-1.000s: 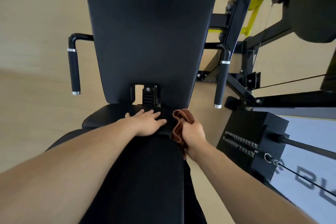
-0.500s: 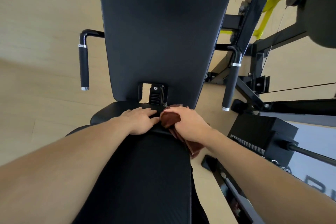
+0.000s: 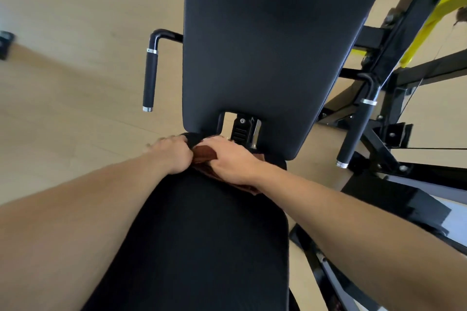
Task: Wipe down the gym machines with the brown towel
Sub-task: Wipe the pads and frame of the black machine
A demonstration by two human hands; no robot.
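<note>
A person leans over a black padded gym machine, both bare forearms reaching forward along its long pad [image 3: 202, 242] toward the gap beneath the upright back pad [image 3: 273, 40]. The right hand [image 3: 232, 161] lies palm-down on the brown towel [image 3: 203, 154], its fingers bent over the bunched cloth and pressing it onto the far end of the padding; whether the thumb is tucked under the towel cannot be told. A strip of the towel trails out from under the right wrist toward the pad's right edge. The left hand [image 3: 174, 154] sits just beside the towel, touching its left edge, with its fingers curled down over the rounded black edge of the padding; the fingertips are hidden, so how firmly it grips cannot be told. Just beyond the hands, a black-and-chrome adjustment bracket [image 3: 243, 129] shows through a notch at the foot of the back pad. A black handle with chrome collars [image 3: 150, 78] hangs to the left of the back pad, and a matching handle [image 3: 356, 126] stands to its right. Behind the right handle rises the machine's black steel frame [image 3: 399, 40], crossed by a yellow bar [image 3: 434, 17]. Light wood flooring [image 3: 75, 83] spreads beneath the equipment.
</note>
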